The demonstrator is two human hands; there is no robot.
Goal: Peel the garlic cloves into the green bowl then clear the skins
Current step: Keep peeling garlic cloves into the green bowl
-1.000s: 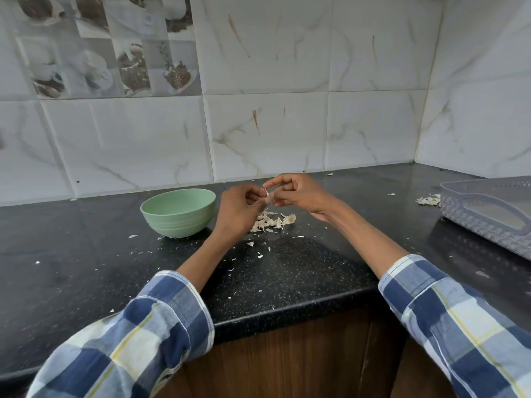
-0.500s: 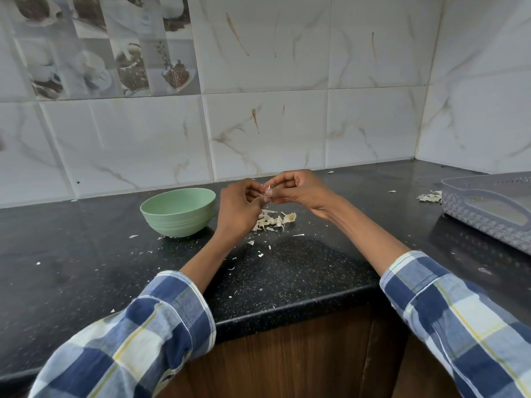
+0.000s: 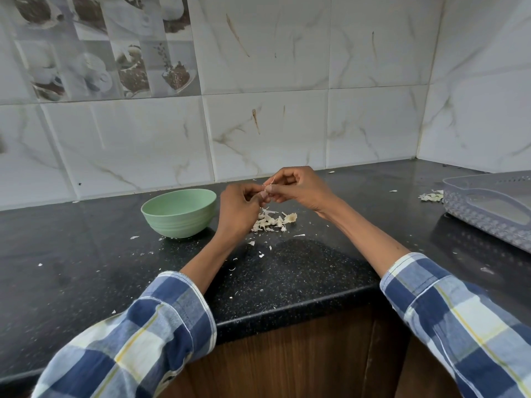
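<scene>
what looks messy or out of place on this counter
Garlic skins are scattered loose over the black counter: a main pile below the hands, flecks toward the front edge, and a second small heap beside the grey tray. Brown streaks mark the wall tiles. Nothing looks damaged.

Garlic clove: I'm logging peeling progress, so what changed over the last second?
Very little. Both the left hand and the right hand keep pinching the garlic clove between them above the pile of skins; a thin strip of skin now sticks up from it. The green bowl and grey basket stayed put.
</scene>
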